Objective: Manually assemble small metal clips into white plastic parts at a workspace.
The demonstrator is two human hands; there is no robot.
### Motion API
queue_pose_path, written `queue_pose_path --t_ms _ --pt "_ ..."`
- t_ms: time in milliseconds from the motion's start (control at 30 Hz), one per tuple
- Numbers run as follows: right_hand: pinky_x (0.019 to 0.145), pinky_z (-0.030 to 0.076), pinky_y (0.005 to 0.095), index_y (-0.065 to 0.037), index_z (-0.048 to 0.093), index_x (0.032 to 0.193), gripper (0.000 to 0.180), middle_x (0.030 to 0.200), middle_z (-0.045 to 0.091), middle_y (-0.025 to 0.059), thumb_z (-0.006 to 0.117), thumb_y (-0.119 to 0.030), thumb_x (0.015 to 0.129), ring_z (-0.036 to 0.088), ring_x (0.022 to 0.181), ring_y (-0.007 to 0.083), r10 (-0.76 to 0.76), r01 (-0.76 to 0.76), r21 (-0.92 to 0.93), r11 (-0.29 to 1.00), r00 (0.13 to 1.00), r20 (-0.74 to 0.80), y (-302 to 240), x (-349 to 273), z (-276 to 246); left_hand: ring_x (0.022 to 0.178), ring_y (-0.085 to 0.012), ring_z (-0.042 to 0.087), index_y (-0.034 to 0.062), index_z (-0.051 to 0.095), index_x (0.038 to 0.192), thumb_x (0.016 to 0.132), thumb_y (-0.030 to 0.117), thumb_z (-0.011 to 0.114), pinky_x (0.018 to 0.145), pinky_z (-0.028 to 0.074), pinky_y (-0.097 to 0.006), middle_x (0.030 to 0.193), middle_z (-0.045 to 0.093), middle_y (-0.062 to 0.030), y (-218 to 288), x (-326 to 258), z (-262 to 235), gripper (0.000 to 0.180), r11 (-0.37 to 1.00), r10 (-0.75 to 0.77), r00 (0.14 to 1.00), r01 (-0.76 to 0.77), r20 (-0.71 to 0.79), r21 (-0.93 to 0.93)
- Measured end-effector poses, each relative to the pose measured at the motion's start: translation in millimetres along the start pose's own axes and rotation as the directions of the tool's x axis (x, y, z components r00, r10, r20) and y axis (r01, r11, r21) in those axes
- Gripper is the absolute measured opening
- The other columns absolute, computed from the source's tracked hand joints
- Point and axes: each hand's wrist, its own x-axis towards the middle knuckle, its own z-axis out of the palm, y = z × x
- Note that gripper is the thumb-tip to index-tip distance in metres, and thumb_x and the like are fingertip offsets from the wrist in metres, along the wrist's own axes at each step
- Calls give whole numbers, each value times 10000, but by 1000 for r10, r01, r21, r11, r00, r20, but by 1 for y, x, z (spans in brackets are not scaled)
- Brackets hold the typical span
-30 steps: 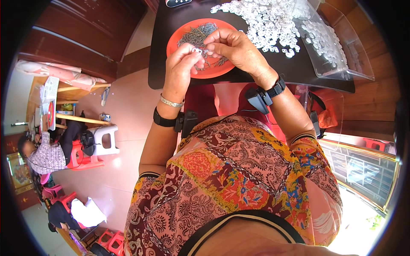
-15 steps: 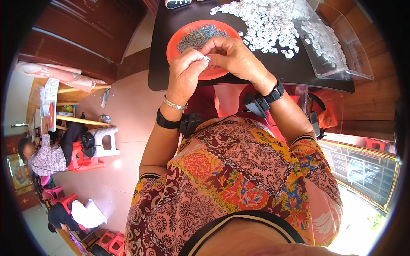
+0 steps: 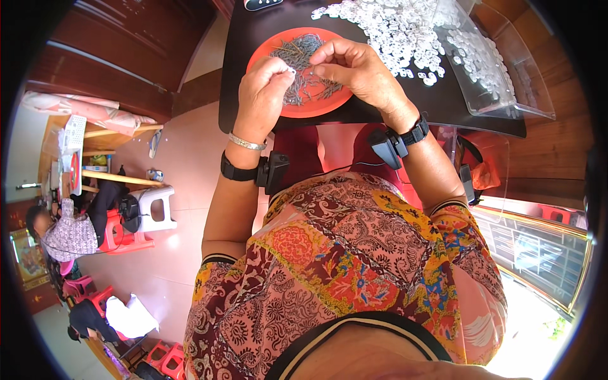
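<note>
My left hand (image 3: 266, 92) pinches a small white plastic piece (image 3: 290, 72) over the near edge of an orange round plate (image 3: 329, 107). That plate holds a heap of thin grey metal pins (image 3: 304, 54). My right hand (image 3: 354, 66) hovers over the plate too, its fingertips pinched together close to the left hand's; what they hold is too small to tell, perhaps a pin. Both wrists carry black bands with small black devices. A spread of several small white plastic pieces (image 3: 392, 28) lies on the dark table (image 3: 240, 63) just beyond my right hand.
A clear plastic tray (image 3: 491, 69) with more white pieces sits at the table's right. A dark device (image 3: 259, 4) lies at the far edge. To the left, on the tiled floor, another person (image 3: 66, 231) sits by a white stool (image 3: 155, 206) and red stools.
Both hands stay together over the plate; they have shifted slightly toward me, and the fingertips have been working the small piece between them.
</note>
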Motion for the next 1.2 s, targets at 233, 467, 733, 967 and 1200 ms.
queue_pose_path --t_ms 233,467,733,967,1200 --pt "731 491 224 -2 620 945 94 835 639 29 591 -46 868 593 785 79 12 -14 55 998 999 38 2 -1 4 626 -149 491 0 566 780 799 88 582 578 398 -280 753 516 -68 11 -6 5 92 993 -6 992 21 129 -113" --pt "682 475 220 4 588 955 89 818 628 35 563 -41 882 577 743 77 19 -22 22 1000 994 110 0 -4 10 636 -88 478 -14 571 779 851 91 528 608 400 -227 744 552 -30 9 -9 12 134 987 11 979 21 201 -157" --pt "696 479 233 8 574 960 100 820 624 40 578 -21 864 587 778 98 6 -15 101 995 996 88 2 -6 11 635 -98 511 -1 572 763 856 136 503 611 393 -226 707 574 -46 11 -8 15 180 847 -220 957 283 189 -449" --pt "775 495 249 -2 595 948 115 864 620 40 598 14 835 591 813 105 -10 7 36 999 998 69 0 -7 6 625 -93 517 -1 586 767 843 125 537 580 399 -218 710 575 -40 12 -8 13 155 868 -213 969 248 128 -431" --pt "689 491 241 -8 606 940 115 803 627 32 593 13 828 588 742 90 -6 6 2 1000 993 115 3 -8 7 618 -90 486 -39 579 776 824 64 573 565 391 -229 717 544 -39 9 -10 17 114 991 102 992 -95 70 -96"
